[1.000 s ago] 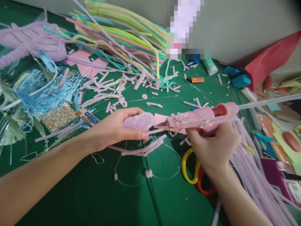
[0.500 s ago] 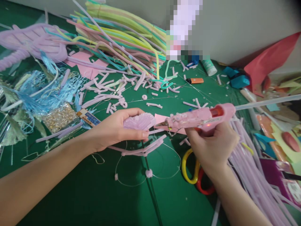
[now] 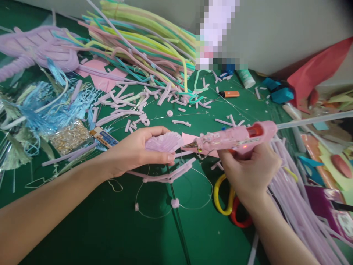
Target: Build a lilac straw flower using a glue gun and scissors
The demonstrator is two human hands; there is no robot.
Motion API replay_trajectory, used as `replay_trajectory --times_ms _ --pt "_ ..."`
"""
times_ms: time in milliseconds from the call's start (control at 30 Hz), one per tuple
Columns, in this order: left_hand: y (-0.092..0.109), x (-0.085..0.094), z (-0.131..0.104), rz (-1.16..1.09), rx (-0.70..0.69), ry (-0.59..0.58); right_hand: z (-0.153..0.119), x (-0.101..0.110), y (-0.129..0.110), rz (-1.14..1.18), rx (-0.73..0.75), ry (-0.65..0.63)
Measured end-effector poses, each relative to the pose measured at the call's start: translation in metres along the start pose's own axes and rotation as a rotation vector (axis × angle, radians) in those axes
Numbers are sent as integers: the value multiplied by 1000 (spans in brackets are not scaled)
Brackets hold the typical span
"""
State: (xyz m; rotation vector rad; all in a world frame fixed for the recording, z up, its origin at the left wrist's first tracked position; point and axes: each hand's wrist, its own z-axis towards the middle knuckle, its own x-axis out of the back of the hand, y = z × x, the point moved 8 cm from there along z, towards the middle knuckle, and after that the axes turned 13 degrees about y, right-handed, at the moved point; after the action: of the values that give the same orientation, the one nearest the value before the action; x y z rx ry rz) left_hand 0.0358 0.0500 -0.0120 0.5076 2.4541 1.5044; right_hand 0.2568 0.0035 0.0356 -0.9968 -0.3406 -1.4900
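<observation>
My left hand [image 3: 143, 149] is closed around a fluffy lilac piece [image 3: 163, 142] with a ridged surface, which looks made of pipe cleaner. A pink hot glue gun [image 3: 231, 138] is gripped in my right hand [image 3: 248, 169], its red light lit and a clear glue stick [image 3: 314, 120] sticking out of the back. The gun's metal nozzle is at the right end of the lilac piece; whether they touch I cannot tell. Below my left hand lies a thin wire ring [image 3: 157, 218] with lilac bits on it, crossed by a dark rod [image 3: 176, 221] and a lilac strip [image 3: 171, 176].
Scissors [image 3: 216, 195] with yellow and red handles lie beneath my right wrist, beside a lilac pipe cleaner bundle [image 3: 289, 191]. Cut lilac bits [image 3: 132, 99], an orange lighter [image 3: 231, 94], blue tassels [image 3: 79, 105] and a bag of gold beads [image 3: 70, 137] are spread over the green table [image 3: 110, 228].
Almost nothing differs. Both hands, the lilac piece and the glue gun hold nearly the same place, with only a very slight shift of the view.
</observation>
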Motion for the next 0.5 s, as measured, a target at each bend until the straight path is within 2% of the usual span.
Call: replay_trajectory --times_ms 133,267,500 --pt "0 -2 0 22 5 -29 0 0 0 -4 1 0" --pt "0 1 1 39 -16 -7 0 1 -2 15 17 10" --pt "-4 0 4 28 -18 -80 0 1 -3 7 16 6"
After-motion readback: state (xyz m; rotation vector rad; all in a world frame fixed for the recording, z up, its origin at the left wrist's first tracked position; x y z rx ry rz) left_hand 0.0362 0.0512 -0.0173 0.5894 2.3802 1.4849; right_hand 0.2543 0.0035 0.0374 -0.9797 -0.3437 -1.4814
